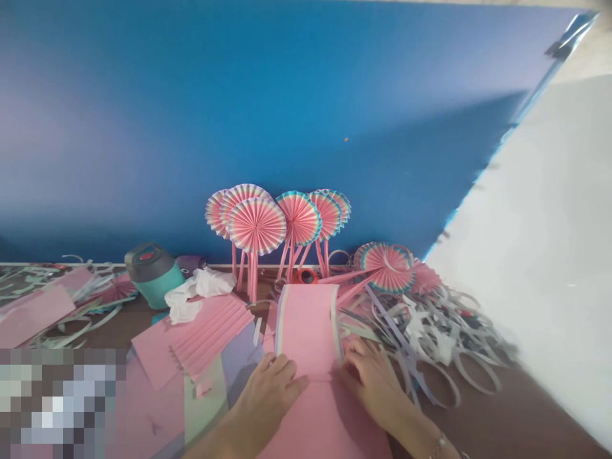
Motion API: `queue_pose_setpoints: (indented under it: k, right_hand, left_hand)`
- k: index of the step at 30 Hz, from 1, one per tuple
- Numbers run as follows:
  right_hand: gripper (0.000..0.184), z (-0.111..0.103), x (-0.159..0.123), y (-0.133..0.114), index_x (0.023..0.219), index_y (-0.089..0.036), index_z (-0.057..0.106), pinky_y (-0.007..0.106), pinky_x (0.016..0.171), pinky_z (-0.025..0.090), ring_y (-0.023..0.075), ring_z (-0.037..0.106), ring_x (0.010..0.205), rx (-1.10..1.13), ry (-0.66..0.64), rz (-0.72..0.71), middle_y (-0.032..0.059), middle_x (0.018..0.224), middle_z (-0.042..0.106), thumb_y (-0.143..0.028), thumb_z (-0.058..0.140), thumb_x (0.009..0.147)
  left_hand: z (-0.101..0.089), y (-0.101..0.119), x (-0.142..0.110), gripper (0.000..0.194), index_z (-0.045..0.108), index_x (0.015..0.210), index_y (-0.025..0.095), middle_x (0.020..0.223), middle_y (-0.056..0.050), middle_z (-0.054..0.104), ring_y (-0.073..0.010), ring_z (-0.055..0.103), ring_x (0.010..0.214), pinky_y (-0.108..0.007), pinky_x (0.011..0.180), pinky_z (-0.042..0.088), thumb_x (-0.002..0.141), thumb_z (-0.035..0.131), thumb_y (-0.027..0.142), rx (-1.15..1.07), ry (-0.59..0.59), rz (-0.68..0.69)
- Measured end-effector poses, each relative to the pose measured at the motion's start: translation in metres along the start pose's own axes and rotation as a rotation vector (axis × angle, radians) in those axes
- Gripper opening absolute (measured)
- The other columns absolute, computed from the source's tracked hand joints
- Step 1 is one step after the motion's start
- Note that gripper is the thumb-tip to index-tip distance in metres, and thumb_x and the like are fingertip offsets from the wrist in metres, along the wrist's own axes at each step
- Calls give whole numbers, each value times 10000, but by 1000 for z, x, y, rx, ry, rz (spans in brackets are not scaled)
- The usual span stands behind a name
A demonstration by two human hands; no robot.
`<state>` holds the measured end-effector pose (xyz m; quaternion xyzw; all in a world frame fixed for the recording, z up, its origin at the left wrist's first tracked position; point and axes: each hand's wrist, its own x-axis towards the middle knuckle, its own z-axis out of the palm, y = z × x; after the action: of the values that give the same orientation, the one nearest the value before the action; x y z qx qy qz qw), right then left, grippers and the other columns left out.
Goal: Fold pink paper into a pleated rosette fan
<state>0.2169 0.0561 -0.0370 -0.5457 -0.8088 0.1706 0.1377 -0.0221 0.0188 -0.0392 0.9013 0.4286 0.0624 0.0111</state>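
Lying between left hand [270,386] and right hand [370,379] at its near end, the pink strip [308,325] seems light, bendable, easily creased; best held by both side edges. Whether either grip pinches, I cannot tell.

Along the back edge of the brown table [530,408], pleated paper fans [257,226] stand on pink stems before a blue panel [268,95]. More fans [388,268] lie toward the back right, beside a tangle of pale paper strips [444,338] reaching the right edge. A teal flask [155,284] stands near the back edge, left of crumpled white tissue [205,285]. Toward the front edge, the left hand [275,386] and right hand [368,376] touch opposite sides of a pink strip with striped borders [308,328].
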Motion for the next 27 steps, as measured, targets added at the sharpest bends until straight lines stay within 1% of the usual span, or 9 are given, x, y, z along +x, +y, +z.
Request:
queue_pose_setpoints:
  k: [3, 6, 9, 11, 14, 18, 22, 25, 27]
  right_hand:
    - [375, 1, 0, 0, 655, -137, 529, 328, 763, 320, 175, 453, 862, 5, -16, 21, 52, 853, 509, -399, 456, 914]
    - [346, -1, 2, -1, 651, -134, 522, 320, 754, 327, 175, 453, 868, 13, -54, 25, 51, 856, 505, -371, 484, 900]
    - [302, -4, 3, -2, 657, -133, 508, 309, 751, 334, 170, 455, 874, 11, -76, 2, 45, 864, 502, -333, 515, 884]
    - [304, -6, 3, -3, 672, -134, 502, 305, 745, 333, 169, 456, 876, 4, -90, -12, 42, 871, 500, -347, 508, 890]
    - [346, -7, 2, -2, 694, -140, 504, 303, 737, 330, 175, 460, 882, -14, -92, -28, 47, 881, 501, -404, 459, 913]
    - [376, -4, -1, 3, 748, -158, 524, 296, 725, 326, 177, 463, 868, -36, -32, -78, 54, 884, 512, -462, 398, 929]
    - [351, -1, -3, 3, 796, -166, 519, 299, 737, 324, 175, 463, 872, -67, 16, -115, 52, 895, 516, -454, 377, 937]
    - [315, -1, -3, 1, 814, -171, 526, 321, 766, 320, 189, 461, 905, -74, -1, -91, 50, 914, 514, -421, 381, 941]
    - [293, -2, -3, 1, 821, -173, 524, 333, 785, 323, 196, 460, 926, -56, -18, -85, 49, 927, 511, -407, 393, 939]
  left_hand:
    - [2, 1, 1, 357, 507, 1181, 214, 908, -31, 538, -164, 466, 866, -313, 775, 353, 859, 461, 68, -10, -43, 20]
    - [-2, 5, 0, 355, 498, 1187, 193, 953, -44, 552, -169, 477, 875, -316, 774, 373, 864, 430, 60, -19, -76, 5]
    - [-5, 11, -1, 407, 509, 1157, 181, 959, -52, 554, -172, 485, 895, -316, 793, 391, 810, 412, -8, -44, -80, -33]
    - [-5, 13, -1, 433, 517, 1143, 177, 951, -58, 554, -173, 494, 894, -317, 795, 400, 776, 410, -27, -43, -78, -55]
    - [-1, 14, -2, 425, 505, 1191, 160, 954, -73, 566, -186, 508, 898, -340, 813, 408, 791, 436, 37, 5, -76, -40]
    - [8, 17, -5, 410, 486, 1242, 133, 965, -81, 582, -197, 515, 882, -390, 866, 394, 833, 466, 148, 92, -15, -18]
    - [16, 23, -5, 381, 484, 1252, 211, 909, -49, 568, -186, 514, 824, -371, 818, 403, 874, 455, 167, 161, 90, -59]
    - [17, 28, -2, 376, 490, 1244, 267, 863, -40, 548, -184, 517, 801, -345, 761, 412, 881, 469, 172, 173, 155, -111]
    - [16, 31, 0, 360, 501, 1232, 288, 837, -36, 538, -186, 519, 790, -334, 731, 415, 881, 491, 206, 153, 166, -128]
